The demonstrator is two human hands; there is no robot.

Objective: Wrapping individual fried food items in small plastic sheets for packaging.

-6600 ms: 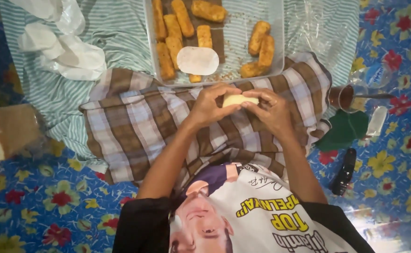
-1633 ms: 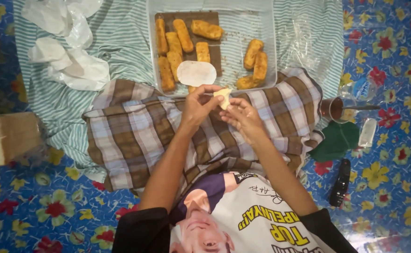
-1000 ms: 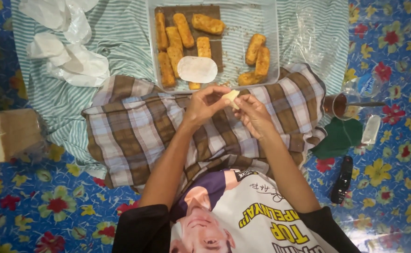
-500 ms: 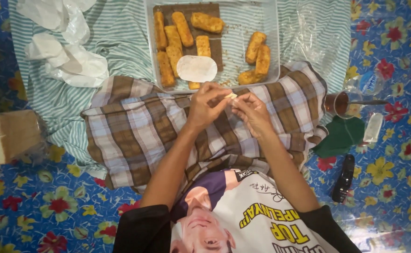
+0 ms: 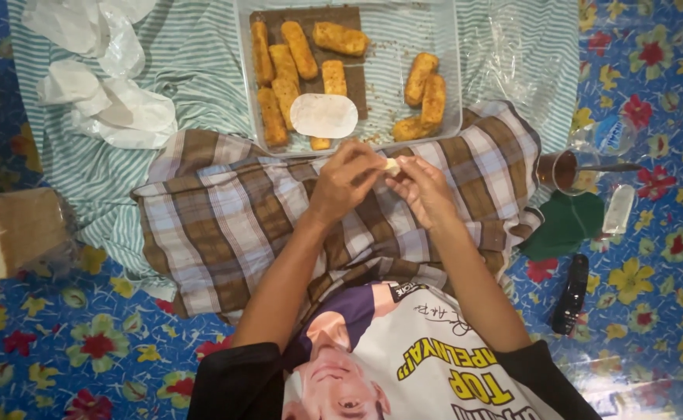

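Both hands have lifted slightly toward the far tray [image 5: 454, 70]. The left hand [image 5: 347, 180] and right hand [image 5: 421, 187] pinch a small pale piece [image 5: 392, 165] between meeting fingertips, over the checked cloth [image 5: 224, 225].

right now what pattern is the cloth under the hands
Brown, white and grey-blue plaid cloth, clearest in the head view.

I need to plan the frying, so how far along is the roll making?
Done: about nine crumbed rolls lie in the clear tray. In hand: the left hand and right hand pinch one small pale piece between their fingertips. Left: a flat white round lies unrolled in the tray, which has bare room on its right.
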